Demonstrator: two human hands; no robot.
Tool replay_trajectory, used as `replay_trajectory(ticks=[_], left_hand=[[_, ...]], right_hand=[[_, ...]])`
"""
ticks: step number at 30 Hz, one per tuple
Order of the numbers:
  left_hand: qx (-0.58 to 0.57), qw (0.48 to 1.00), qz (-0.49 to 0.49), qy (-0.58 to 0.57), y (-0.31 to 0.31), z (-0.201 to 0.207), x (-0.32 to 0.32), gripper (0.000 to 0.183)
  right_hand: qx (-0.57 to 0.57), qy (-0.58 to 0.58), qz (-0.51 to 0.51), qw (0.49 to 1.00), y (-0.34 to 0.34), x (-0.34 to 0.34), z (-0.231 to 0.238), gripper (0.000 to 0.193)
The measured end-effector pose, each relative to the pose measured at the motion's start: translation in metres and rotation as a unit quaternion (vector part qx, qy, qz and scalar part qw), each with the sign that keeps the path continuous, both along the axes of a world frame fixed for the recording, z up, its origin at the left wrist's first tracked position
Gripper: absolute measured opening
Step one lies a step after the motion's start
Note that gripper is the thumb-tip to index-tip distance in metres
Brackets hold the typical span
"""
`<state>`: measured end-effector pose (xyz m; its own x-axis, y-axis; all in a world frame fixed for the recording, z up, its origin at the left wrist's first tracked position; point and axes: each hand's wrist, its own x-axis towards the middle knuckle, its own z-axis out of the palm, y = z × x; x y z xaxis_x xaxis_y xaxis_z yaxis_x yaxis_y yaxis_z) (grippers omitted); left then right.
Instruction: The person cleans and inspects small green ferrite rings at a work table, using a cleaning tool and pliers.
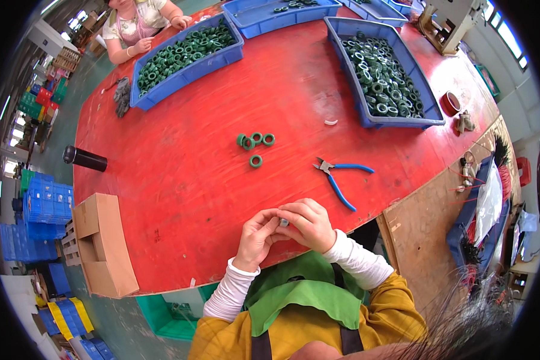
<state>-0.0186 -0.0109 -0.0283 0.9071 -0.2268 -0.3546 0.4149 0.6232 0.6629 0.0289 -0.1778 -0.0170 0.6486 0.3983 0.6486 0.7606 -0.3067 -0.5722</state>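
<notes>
Near the front edge of the red table, my left hand [257, 237] and my right hand [311, 224] meet, fingertips pinched together. Between them a small pale grey piece [284, 222] shows; fingers cover most of it, so its kind cannot be made out. Beyond my hands lies a loose group of several green rings [257, 138], with one single green ring [255, 161] a little nearer. Right of the rings, a pair of cutting pliers [337, 171] with blue handles rests with its handles spread, close to my right hand.
Blue trays full of green rings stand far left [189, 71] and far right [366, 114]. A person [139, 27] works behind the left tray. A black bottle [85, 159] and a cardboard box [105, 243] are at the left edge; a brown tape roll [450, 103] is at the right.
</notes>
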Motion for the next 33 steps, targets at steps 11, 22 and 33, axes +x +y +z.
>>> replay_trajectory(ticks=[11, 22, 33], left_hand=[[0.024, 1.000, 0.015, 0.006, -0.003, 0.004, 0.000, 0.016], [-0.078, 0.991, 0.104, -0.004, -0.015, -0.003, 0.005, 0.010], [-0.062, 0.987, 0.146, -0.033, -0.031, 0.002, -0.002, 0.011]], right_hand=[[0.054, 0.041, -0.014, 0.998, -0.017, 0.023, 0.019, 0.037], [0.004, 0.035, 0.083, 0.996, -0.011, -0.022, 0.016, 0.030], [0.086, 0.086, -0.009, 0.992, -0.006, -0.037, 0.021, 0.029]])
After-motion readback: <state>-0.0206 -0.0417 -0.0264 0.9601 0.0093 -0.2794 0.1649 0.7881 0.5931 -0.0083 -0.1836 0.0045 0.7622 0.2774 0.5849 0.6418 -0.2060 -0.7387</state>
